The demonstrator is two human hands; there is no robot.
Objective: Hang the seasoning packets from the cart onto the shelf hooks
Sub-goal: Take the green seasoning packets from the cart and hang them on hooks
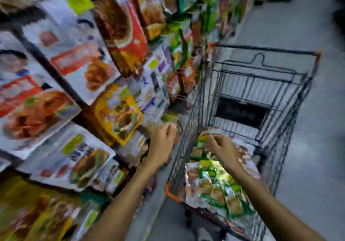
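The whole view is motion-blurred. A pile of green and white seasoning packets point(214, 184) lies in the near end of the wire cart point(280, 147). My right hand point(222, 147) is over that pile, its fingers curled and pinching the top edge of a green packet point(200, 143). My left hand point(164, 138) is at the shelf, just left of the cart's side, with fingers curled near a wire hook point(179, 126). A small green-yellow packet point(169, 117) shows right above it; the blur hides whether the hand holds it.
Shelving full of hanging packets point(74, 54) fills the left side, with bare wire hooks point(179, 97) further along. The cart's far end has a black panel point(242, 112). Grey aisle floor point(317, 110) runs on the right.
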